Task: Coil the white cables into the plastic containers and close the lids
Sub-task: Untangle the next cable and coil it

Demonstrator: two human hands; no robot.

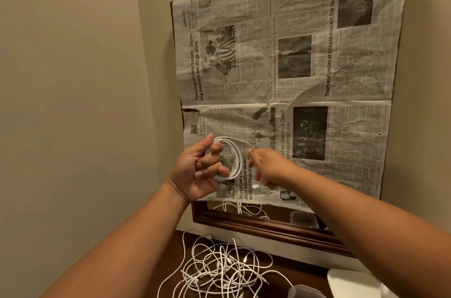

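Head — left hand (200, 168) fingers (206, 165) curled round cable coil (238, 166) — right hand (268, 168) blurred, grip unclear.

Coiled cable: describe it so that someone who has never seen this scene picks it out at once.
Find the newspaper covering the framed wall mirror. In front of its lower left corner the left hand holds up the coiled cable, white and wound in neat rings. Unlike the tangled cables heaped on the dark table below, it is tidy and off the surface.
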